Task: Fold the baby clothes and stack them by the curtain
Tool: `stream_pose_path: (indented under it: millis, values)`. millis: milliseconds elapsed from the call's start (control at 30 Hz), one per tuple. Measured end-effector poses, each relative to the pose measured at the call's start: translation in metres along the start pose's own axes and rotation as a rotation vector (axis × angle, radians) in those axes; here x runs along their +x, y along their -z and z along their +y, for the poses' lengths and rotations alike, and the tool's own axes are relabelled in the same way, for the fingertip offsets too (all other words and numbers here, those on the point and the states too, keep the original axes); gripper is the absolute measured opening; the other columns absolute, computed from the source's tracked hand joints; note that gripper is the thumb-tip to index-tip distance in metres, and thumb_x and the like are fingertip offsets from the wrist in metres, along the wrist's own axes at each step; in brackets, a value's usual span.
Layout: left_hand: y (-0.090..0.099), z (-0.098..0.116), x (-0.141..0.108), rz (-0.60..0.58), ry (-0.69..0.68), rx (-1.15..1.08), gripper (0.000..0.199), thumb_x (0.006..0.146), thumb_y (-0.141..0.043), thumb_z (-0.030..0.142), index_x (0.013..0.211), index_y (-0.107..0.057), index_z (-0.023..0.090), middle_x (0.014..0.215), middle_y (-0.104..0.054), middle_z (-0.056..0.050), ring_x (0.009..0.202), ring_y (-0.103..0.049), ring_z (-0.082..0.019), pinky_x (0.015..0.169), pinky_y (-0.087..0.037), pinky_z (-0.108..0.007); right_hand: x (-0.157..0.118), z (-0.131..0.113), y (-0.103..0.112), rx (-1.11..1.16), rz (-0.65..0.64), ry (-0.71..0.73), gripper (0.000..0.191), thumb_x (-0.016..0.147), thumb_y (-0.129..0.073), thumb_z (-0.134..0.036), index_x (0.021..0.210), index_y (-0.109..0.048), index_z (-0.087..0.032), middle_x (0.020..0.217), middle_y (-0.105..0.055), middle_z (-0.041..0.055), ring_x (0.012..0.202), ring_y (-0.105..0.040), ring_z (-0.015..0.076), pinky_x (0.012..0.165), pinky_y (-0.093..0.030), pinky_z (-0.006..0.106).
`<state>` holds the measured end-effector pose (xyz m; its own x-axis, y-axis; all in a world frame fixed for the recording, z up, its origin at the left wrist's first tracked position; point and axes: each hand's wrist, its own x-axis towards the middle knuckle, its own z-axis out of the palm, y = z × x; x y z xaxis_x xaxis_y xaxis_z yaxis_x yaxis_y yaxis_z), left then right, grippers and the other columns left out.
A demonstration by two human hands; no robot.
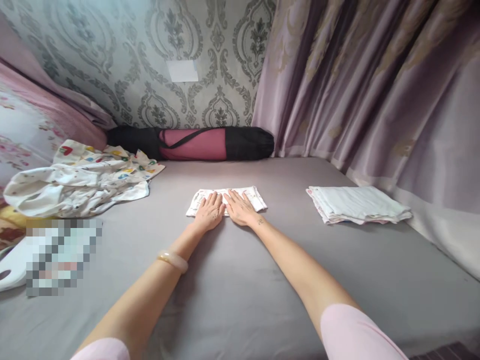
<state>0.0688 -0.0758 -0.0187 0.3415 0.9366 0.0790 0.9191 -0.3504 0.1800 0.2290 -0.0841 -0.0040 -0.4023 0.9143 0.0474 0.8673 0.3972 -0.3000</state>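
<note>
So right now it looks like the flattening step: both hands are palm down on a small folded cloth (258, 200), seemingly pressing or smoothing it. The left hand (210, 212) covers the left-middle part and the right hand (241, 209) is just beside it, with the fingers of both pointing away from the body. Neither hand is clamped on anything; fingers are straight and a little apart. I'd say shifting the cloth from here would call for getting fingertips under an edge and keeping the layers lined up, since a loose top layer could slide. The cloth itself is white with small printed marks, folded into a roughly rectangular pad, with layered edges showing by the right hand. It's lying flat on the grey sheet (285, 280), mostly under and just beyond the hands. Well off to the right of the right hand there's a neat pile of folded cloths (360, 204), and left of the left hand a rumpled heap of printed fabric (78, 185).
</note>
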Motion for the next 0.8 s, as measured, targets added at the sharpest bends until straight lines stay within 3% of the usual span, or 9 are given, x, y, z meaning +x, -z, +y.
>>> stream_pose_path:
  millis: [100,167,233,333,500,633,700,800]
  values:
    - [0.003,-0.022,0.002,0.096,-0.005,-0.080,0.052,0.099,-0.033,0.034,0.144,-0.043,0.010,0.153,-0.042,-0.019,0.145,-0.035,-0.028,0.117,-0.030,-0.044,-0.004,0.009,0.015,0.168,0.002,0.016,0.056,0.103,-0.026,-0.036,0.152,-0.036,-0.011,0.160,-0.031,0.0128,0.149,-0.025,0.0211,0.122,-0.015,0.041]
    - [0.009,-0.044,0.002,0.191,0.100,-0.112,0.053,0.096,-0.038,0.036,0.140,-0.047,0.007,0.144,-0.050,-0.023,0.136,-0.046,-0.030,0.112,-0.036,-0.041,-0.009,0.023,0.028,0.240,0.084,-0.052,0.053,0.102,-0.032,-0.035,0.150,-0.041,-0.014,0.156,-0.041,0.0104,0.144,-0.036,0.0180,0.119,-0.025,0.032]
    - [0.018,-0.067,0.000,0.199,0.236,-0.114,0.056,0.092,-0.043,0.039,0.136,-0.050,0.006,0.127,-0.062,-0.023,0.119,-0.058,-0.032,0.101,-0.045,-0.041,-0.015,0.042,0.041,0.244,0.153,-0.247,0.048,0.100,-0.038,-0.030,0.145,-0.047,-0.017,0.148,-0.052,0.0076,0.136,-0.047,0.0163,0.112,-0.034,0.026]
    - [0.035,-0.086,-0.004,0.076,0.431,-0.168,0.051,0.087,-0.047,0.043,0.121,-0.061,0.007,0.106,-0.071,-0.020,0.101,-0.065,-0.032,0.087,-0.049,-0.038,-0.024,0.068,0.052,0.209,0.163,-0.544,0.041,0.099,-0.038,-0.021,0.135,-0.057,-0.016,0.136,-0.063,0.0110,0.125,-0.058,0.0194,0.102,-0.042,0.027]
    - [0.053,-0.073,0.001,-0.044,0.482,-0.265,0.039,0.078,-0.055,0.053,0.084,-0.068,0.016,0.078,-0.072,-0.012,0.077,-0.067,-0.030,0.064,-0.046,-0.033,-0.026,0.072,0.052,0.199,0.125,-0.699,0.032,0.097,-0.046,-0.029,0.115,-0.068,-0.016,0.121,-0.070,0.0156,0.114,-0.065,0.0253,0.091,-0.049,0.031]
    - [0.054,-0.062,0.012,-0.147,0.528,-0.251,0.032,0.071,-0.062,0.051,0.060,-0.062,0.020,0.054,-0.064,-0.007,0.067,-0.064,-0.029,0.057,-0.043,-0.032,-0.016,0.057,0.050,0.217,0.111,-0.736,0.040,0.092,-0.054,-0.041,0.119,-0.067,-0.015,0.122,-0.069,0.0191,0.114,-0.065,0.0281,0.087,-0.051,0.034]
    - [0.055,-0.058,0.015,-0.120,0.555,-0.263,0.031,0.068,-0.064,0.051,0.057,-0.059,0.022,0.047,-0.059,-0.004,0.062,-0.062,-0.028,0.054,-0.041,-0.031,-0.012,0.055,0.051,0.227,0.107,-0.746,0.045,0.088,-0.059,-0.040,0.124,-0.064,-0.014,0.126,-0.067,0.0199,0.116,-0.064,0.0283,0.088,-0.051,0.034]
    - [0.064,-0.047,0.012,0.060,0.512,-0.323,0.041,0.066,-0.063,0.064,0.060,-0.058,0.024,0.040,-0.052,0.000,0.054,-0.059,-0.025,0.050,-0.040,-0.030,-0.012,0.057,0.052,0.258,0.066,-0.734,0.044,0.082,-0.063,-0.035,0.120,-0.067,-0.013,0.124,-0.069,0.0185,0.112,-0.066,0.0284,0.085,-0.052,0.033]
